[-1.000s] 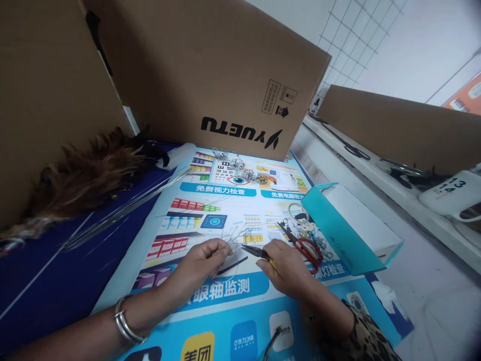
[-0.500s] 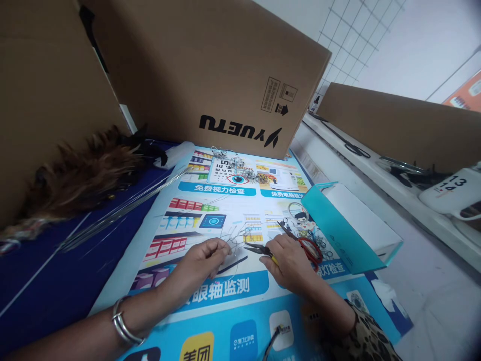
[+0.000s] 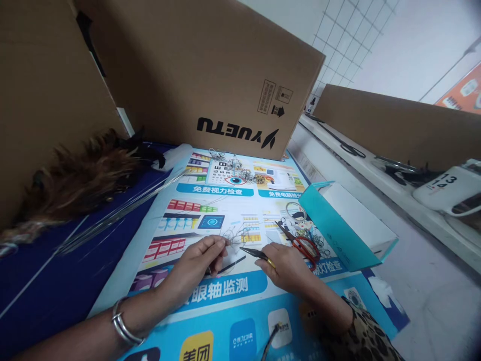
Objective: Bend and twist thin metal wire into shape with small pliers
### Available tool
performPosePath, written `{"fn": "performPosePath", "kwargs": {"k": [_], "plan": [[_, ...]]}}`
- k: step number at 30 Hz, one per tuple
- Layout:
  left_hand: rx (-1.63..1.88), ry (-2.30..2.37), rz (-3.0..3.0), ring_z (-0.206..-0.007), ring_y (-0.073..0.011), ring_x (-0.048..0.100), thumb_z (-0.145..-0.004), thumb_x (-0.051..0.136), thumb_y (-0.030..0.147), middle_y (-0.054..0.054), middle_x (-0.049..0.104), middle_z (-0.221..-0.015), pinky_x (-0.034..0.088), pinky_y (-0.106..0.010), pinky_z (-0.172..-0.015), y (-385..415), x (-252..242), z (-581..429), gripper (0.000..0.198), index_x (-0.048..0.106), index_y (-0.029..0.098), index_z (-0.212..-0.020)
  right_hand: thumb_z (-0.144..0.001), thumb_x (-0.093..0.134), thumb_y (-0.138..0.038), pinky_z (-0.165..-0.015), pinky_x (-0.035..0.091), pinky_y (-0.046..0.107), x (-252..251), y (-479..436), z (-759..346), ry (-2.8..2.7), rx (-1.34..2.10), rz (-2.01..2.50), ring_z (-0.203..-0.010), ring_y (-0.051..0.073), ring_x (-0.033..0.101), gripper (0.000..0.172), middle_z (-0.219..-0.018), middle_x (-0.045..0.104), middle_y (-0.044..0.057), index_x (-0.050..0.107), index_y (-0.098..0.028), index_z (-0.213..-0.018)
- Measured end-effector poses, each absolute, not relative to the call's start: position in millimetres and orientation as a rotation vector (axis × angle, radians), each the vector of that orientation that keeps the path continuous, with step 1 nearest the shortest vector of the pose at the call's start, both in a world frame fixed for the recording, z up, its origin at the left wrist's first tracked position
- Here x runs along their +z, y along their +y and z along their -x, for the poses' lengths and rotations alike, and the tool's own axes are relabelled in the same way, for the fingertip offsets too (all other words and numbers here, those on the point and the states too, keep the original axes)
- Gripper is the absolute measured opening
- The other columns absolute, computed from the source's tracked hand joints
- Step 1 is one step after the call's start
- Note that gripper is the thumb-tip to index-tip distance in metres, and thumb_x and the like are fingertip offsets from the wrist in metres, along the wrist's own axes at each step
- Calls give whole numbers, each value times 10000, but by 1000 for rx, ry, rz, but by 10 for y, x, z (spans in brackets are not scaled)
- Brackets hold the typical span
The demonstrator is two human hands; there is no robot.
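Observation:
My left hand (image 3: 205, 256) is closed in a pinch on a thin, bent wire (image 3: 235, 236) whose loops stick out past the fingertips. In my right hand (image 3: 285, 263) is a pair of needle-nose pliers (image 3: 257, 253) with dark jaws and a yellow handle. The jaws point left, close to the wire, and look shut; whether they touch it I cannot tell. Red-handled scissors (image 3: 306, 246) lie just beyond my right hand, next to several small wire rings (image 3: 326, 244). Farther back is a tangled heap of wire pieces (image 3: 240, 168).
A printed poster sheet (image 3: 218, 316) covers the table. An open teal box (image 3: 338, 230) stands to the right. Long straight wires (image 3: 124, 210) and a brown feather duster (image 3: 82, 173) lie at the left. A large cardboard box (image 3: 195, 65) blocks the back; a white mug (image 3: 447, 193) sits on the right ledge.
My right hand has turned a little, shifting the pliers' tips slightly left and uncovering more of the scissors. The left hand keeps its pinch on the wire. The whole view has shifted slightly.

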State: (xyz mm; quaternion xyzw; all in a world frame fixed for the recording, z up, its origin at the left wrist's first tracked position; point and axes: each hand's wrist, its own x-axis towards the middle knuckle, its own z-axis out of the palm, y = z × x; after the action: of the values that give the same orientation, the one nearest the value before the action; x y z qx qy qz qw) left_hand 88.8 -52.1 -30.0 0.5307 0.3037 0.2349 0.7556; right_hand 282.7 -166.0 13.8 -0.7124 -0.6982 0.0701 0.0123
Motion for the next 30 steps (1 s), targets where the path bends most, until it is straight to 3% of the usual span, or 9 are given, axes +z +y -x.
{"fn": "performPosePath", "kwargs": {"k": [5,12,22,30], "plan": [[534,629,-1078,-567,-113,502,-839,521,411,-13,590,-722,385,-209,-488,-517,-307,-886,279,583,184,-989,-908,381,-431,-555,277,226,148,-1661,-2851,-2101,317,2165,-747,151,559,276,-847,612,32,522,-195,-888],[502,562,-1026,-606,-106,538,-821,577,319,-22,626,-794,396,-196,-521,-481,-270,-882,192,596,197,-968,-900,400,-421,-547,254,220,124,-1636,-2931,-2018,368,2164,-716,139,544,259,-814,610,24,511,-193,-845],[425,553,-1078,-595,-112,521,-831,567,299,-5,626,-661,396,-209,-560,-453,-252,-887,114,560,191,-870,-904,393,-421,-571,264,233,158,-1621,-2963,-2049,307,2161,-765,156,560,271,-844,617,38,520,-186,-855],[372,577,-1074,-603,-116,534,-820,578,304,-13,646,-666,414,-212,-573,-444,-275,-886,217,557,190,-1004,-903,394,-419,-577,282,235,162,-1629,-2948,-2083,281,2164,-782,160,564,265,-855,612,42,523,-188,-876]]}}
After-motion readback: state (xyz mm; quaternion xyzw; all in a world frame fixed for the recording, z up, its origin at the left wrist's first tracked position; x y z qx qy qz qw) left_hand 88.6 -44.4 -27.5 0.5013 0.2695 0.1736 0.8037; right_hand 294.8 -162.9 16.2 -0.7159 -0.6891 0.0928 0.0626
